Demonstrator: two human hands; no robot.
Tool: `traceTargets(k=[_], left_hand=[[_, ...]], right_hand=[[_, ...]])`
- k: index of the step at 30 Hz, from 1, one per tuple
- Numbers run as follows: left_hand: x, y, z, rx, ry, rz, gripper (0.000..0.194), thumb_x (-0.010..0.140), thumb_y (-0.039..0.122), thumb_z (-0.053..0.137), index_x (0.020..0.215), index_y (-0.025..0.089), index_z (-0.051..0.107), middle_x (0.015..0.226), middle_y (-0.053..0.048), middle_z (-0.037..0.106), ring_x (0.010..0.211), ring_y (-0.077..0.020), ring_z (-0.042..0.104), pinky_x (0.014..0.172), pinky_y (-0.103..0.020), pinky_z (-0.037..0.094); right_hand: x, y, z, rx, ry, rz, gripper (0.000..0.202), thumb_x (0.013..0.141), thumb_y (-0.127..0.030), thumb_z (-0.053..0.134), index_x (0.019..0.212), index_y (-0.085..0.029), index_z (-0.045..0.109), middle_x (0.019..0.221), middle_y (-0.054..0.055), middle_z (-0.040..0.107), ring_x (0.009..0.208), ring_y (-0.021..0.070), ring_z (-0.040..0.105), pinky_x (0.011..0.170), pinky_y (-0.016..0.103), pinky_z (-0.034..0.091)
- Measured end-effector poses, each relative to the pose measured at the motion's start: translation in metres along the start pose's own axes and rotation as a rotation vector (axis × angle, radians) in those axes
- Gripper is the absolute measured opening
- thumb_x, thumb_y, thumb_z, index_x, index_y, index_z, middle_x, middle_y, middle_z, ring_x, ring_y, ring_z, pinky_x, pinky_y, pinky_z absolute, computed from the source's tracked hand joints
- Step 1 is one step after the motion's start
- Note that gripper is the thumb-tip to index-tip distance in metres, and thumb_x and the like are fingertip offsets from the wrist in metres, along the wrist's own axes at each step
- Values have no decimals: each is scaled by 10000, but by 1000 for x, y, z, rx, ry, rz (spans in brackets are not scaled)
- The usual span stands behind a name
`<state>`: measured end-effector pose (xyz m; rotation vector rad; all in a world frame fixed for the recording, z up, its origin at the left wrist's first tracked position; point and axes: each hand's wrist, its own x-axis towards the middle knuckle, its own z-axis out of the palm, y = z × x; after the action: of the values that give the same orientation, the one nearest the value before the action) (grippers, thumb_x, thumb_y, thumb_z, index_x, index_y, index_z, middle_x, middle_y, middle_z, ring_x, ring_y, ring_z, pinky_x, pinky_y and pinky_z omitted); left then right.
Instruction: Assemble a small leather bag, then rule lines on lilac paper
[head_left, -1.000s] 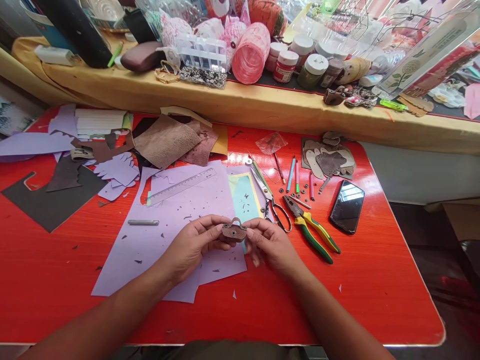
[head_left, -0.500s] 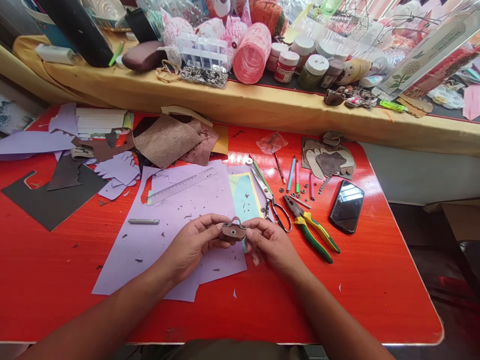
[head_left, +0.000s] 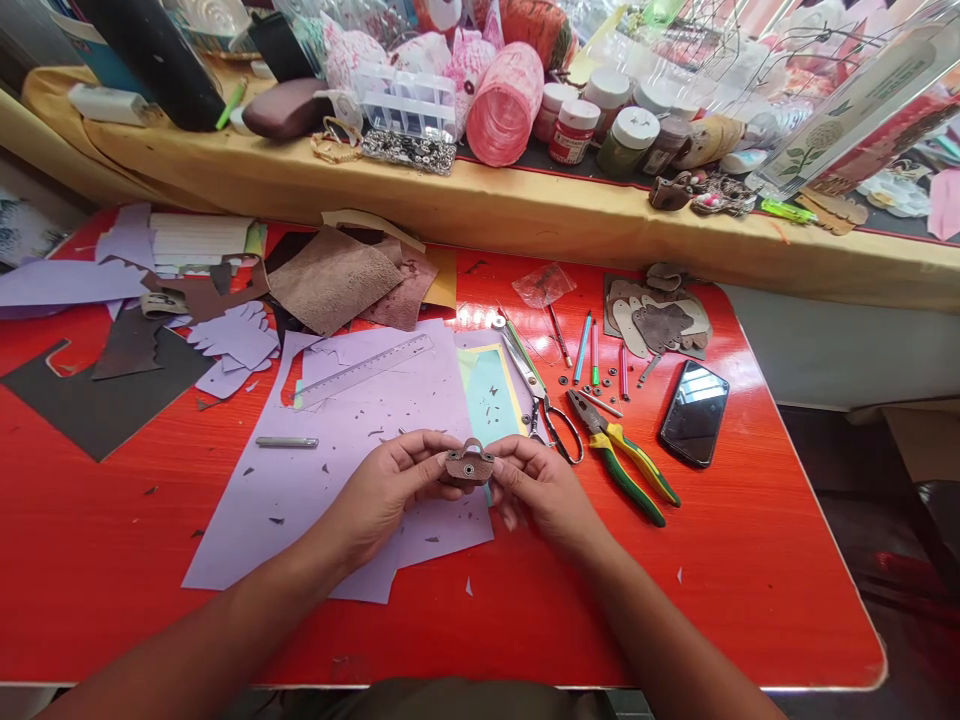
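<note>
Both of my hands hold a small brown leather piece point(head_left: 469, 465) with a loop on top and a metal snap in its face. My left hand point(head_left: 390, 485) pinches its left end and my right hand point(head_left: 536, 485) pinches its right end. The piece is a little above a lilac paper sheet point(head_left: 330, 450) on the red table point(head_left: 750, 560). Just beyond my right hand lie scissors point(head_left: 540, 395) and green-and-yellow pliers point(head_left: 622, 455).
A clear ruler point(head_left: 364, 370), a small metal bar point(head_left: 286, 442), pens point(head_left: 589, 345), small snaps, a phone point(head_left: 694, 412) and cut leather shapes point(head_left: 660, 320) lie on the table. Leather scraps point(head_left: 334, 280) and paper offcuts sit at back left. A cluttered yellow shelf point(head_left: 487, 200) runs behind.
None of note: my hands keep the leather piece in the same place, with only a slight shift of the fingers.
</note>
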<state>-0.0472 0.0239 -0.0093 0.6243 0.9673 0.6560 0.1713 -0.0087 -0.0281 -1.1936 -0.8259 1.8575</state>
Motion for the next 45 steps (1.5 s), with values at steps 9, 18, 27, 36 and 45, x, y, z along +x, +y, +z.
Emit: traceTargets(k=[9,18,27,36,45], left_hand=[[-1,1,4,10,7,8,386,798,459,929,1037,183,802,1051,-109,824,927,-248,774,818,-333,614],[0,0,-1,-48,-2,-16,363,854,429,882,1116,190,806,1151,-122,823,917,-245,783,854,-362,622],[-3,1,-1,-68,-34,-27,415,866,399,873,1226,206,801,1282,-136,792,1076,-286,773,954,-392,606],[0,-3,-2,53,-30,31,467,841,407,894,1254,219,782,1287,-129,786,1132,-296,742,981,-419,607],[-5,3,2,153,-86,63,545,857,484,870,1313,212,749,1254,-127,789,1105,-290,752,1033,-437,589]], right_hand=[[0,0,1,-6,14,7,411,896,-566,807,1022,-194,685,659,-36,695,407,92,573,406,199,334],[-2,-2,3,0,28,-2,436,934,-563,760,1148,-186,722,677,-28,695,412,92,584,425,207,349],[-1,0,3,43,71,-27,449,921,-577,770,1151,-194,725,649,-35,675,379,94,555,383,205,323],[-3,1,5,19,90,-47,464,930,-594,752,1169,-199,708,682,-29,688,391,92,557,401,208,329],[-1,7,6,-61,49,-42,521,869,-578,827,1177,-202,639,674,-58,667,408,118,591,410,224,376]])
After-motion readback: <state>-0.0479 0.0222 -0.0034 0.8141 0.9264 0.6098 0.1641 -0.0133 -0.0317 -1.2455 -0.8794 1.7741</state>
